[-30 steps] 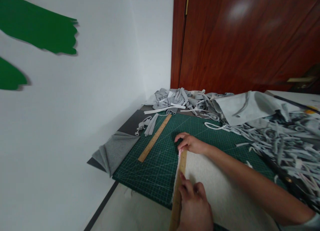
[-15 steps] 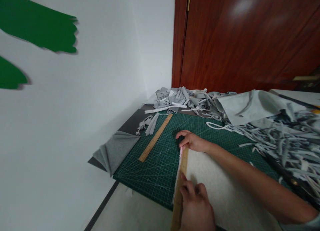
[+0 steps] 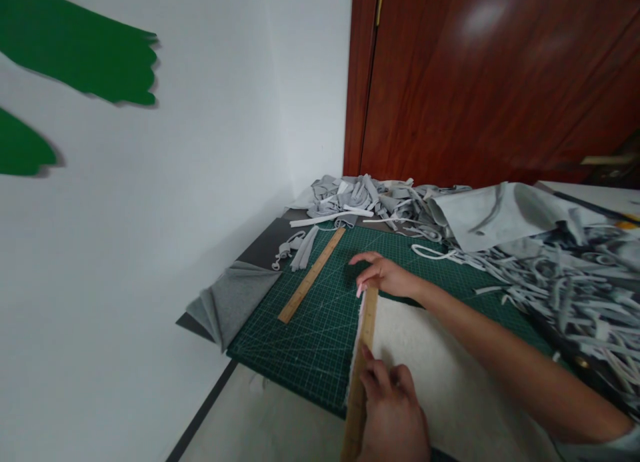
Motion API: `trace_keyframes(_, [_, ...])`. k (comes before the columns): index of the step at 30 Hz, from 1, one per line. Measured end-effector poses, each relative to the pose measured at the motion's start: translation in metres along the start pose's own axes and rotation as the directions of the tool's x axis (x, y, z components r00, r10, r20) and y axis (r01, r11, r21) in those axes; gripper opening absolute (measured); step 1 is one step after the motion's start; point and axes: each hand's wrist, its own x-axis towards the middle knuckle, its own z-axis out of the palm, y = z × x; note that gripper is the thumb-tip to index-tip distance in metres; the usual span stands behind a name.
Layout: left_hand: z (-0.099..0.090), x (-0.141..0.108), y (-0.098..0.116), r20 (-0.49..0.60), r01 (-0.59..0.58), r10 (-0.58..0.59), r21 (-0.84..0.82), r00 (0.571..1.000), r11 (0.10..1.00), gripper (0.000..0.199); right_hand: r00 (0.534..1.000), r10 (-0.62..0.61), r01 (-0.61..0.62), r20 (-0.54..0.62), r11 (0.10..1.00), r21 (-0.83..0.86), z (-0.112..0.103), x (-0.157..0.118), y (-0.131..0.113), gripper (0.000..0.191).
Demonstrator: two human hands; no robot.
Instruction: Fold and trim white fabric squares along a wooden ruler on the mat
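A wooden ruler point(image 3: 369, 319) lies along the left border of a cream, fleecy cloth point(image 3: 415, 342), with a thin fuzzy pinkish-white margin showing beyond it. Near the ruler's closer end, my left hand point(image 3: 395, 412) presses down with bent fingertips on the wood. At the far end, my right hand point(image 3: 387, 277) has a small pink piece point(image 3: 359, 290) between thumb and fingers, by the cloth's corner; its exact kind is unclear. The index finger of that hand stretches out to the left. Beneath everything is a green cutting mat point(image 3: 320, 362) with a printed grid.
A second wooden ruler point(image 3: 310, 282) rests on the mat to the left. Folded grey felt point(image 3: 237, 299) lies at the left edge, grey strips point(image 3: 304, 249) beside it. Heaps of grey scraps point(image 3: 570, 275) cover the back and right. A white wall point(image 3: 200, 149) and a reddish door point(image 3: 475, 82) stand behind.
My right hand has lifted slightly and shifted up and away from the cloth's corner, with the pink piece now showing apart from the cloth edge. My left hand stays on the ruler.
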Motion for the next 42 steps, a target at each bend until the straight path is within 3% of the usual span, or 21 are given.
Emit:
trace_keyframes(4, [-0.012, -0.002, -0.005, 0.003, -0.048, 0.049, -0.026, 0.999, 0.998, 0.032, 0.983, -0.106, 0.088, 0.148, 0.988, 0.126, 0.032, -0.013, -0.050, 0.015])
trace_keyframes(7, [-0.024, -0.004, -0.010, 0.021, -0.103, 0.103, -0.033, 0.994, 0.994, 0.035, 0.980, -0.101, 0.077, 0.170, 0.987, 0.141, 0.047, -0.020, -0.065, 0.017])
trace_keyframes(19, [-0.047, -0.005, -0.012, 0.165, -0.122, 0.115, 0.035, 0.980, 0.992, 0.039, 0.976, -0.105, 0.082, 0.189, 0.989, 0.123, 0.051, -0.022, -0.065, 0.018])
trace_keyframes(31, [-0.039, -0.004, -0.011, 0.134, -0.123, 0.114, 0.059, 0.984, 0.991, 0.037, 0.972, -0.116, 0.098, 0.206, 0.990, 0.098, 0.052, -0.023, -0.061, 0.017])
trace_keyframes(38, [-0.033, -0.006, -0.012, 0.030, -0.091, 0.092, -0.028, 0.995, 0.995, 0.033, 0.958, -0.173, 0.168, 0.228, 0.985, 0.043, 0.048, -0.016, -0.057, 0.015])
trace_keyframes(42, [-0.032, -0.005, -0.012, 0.023, -0.107, 0.108, -0.061, 0.994, 0.992, 0.036, 0.966, -0.161, 0.157, 0.204, 0.987, 0.034, 0.045, -0.014, -0.050, 0.018])
